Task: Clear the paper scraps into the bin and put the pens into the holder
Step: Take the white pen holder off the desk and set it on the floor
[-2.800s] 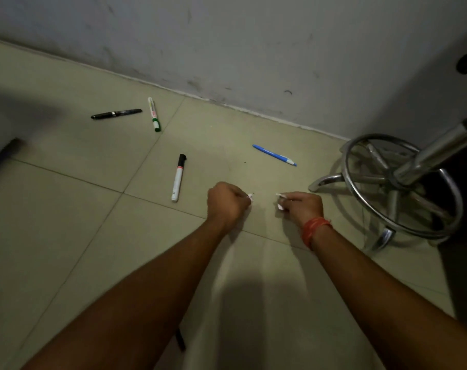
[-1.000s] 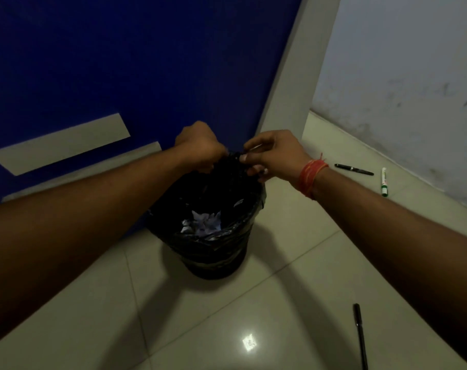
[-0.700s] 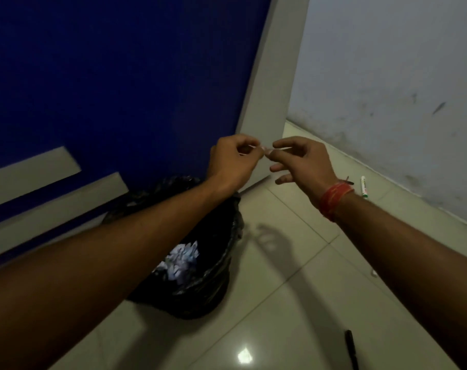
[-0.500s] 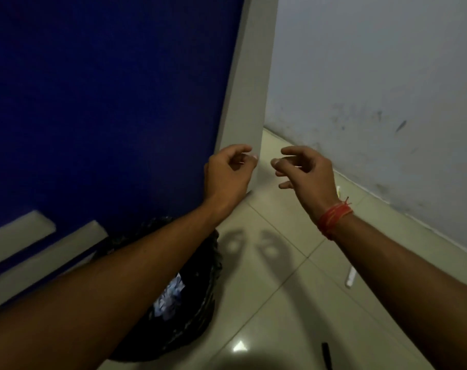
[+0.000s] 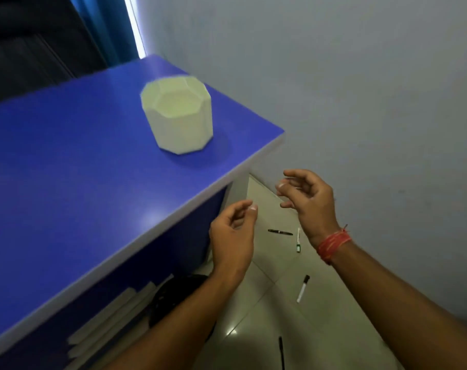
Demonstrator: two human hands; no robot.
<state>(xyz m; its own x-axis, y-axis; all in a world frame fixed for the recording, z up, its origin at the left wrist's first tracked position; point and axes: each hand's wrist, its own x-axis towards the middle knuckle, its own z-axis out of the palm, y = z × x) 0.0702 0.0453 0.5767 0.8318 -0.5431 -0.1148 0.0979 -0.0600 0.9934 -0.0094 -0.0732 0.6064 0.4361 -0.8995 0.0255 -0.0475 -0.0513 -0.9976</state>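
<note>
Standing on blue desk (image 5: pixel 66 169): cream holder (image 5: pixel 177 118).

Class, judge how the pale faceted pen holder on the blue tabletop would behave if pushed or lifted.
The pale faceted pen holder would probably slide rather than tip: it looks squat, with a broad base flat on the blue tabletop. It looks empty, so likely light. Its flat facets should offer fingers a steady hold.

Floor (image 5: pixel 267 311) btwn blue desk (image 5: pixel 66 182) & wall (image 5: pixel 360 102) open; holder (image 5: pixel 177 117) top unobstructed.
</note>
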